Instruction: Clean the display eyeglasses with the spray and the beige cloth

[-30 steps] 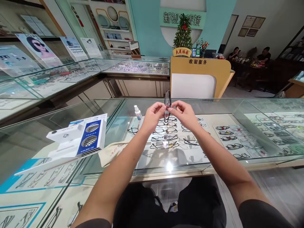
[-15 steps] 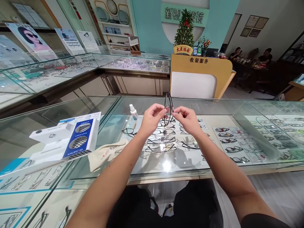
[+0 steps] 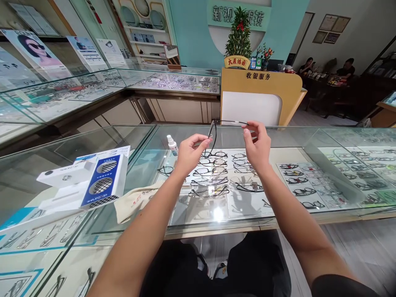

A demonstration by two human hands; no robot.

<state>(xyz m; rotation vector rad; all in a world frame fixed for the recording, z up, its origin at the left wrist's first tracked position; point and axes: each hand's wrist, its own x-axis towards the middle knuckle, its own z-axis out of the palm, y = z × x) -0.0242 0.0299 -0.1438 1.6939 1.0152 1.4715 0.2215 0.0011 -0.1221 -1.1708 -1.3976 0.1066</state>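
Note:
A pair of dark-framed eyeglasses [image 3: 215, 134] is held up above the glass counter. My left hand [image 3: 192, 153] pinches the front frame near its lower part. The fingers of my right hand [image 3: 258, 142] are closed on the far end of one temple, which stretches out to the right. The frame front is seen nearly edge-on. Beneath my hands, several pairs of glasses [image 3: 211, 181] lie in rows inside the glass display case [image 3: 213, 222].
A small white spray bottle [image 3: 172, 146] stands left of my left hand. Further left are a white and blue box [image 3: 105, 179] and a cream cloth pouch [image 3: 133, 202] on the counter. A yellow cashier desk [image 3: 261, 84] with a plant [image 3: 239, 35] stands ahead. Two people sit at the back right.
My right hand has moved right and up, drawing one temple of the eyeglasses out from the frame. My left hand has shifted slightly left, still gripping the frame.

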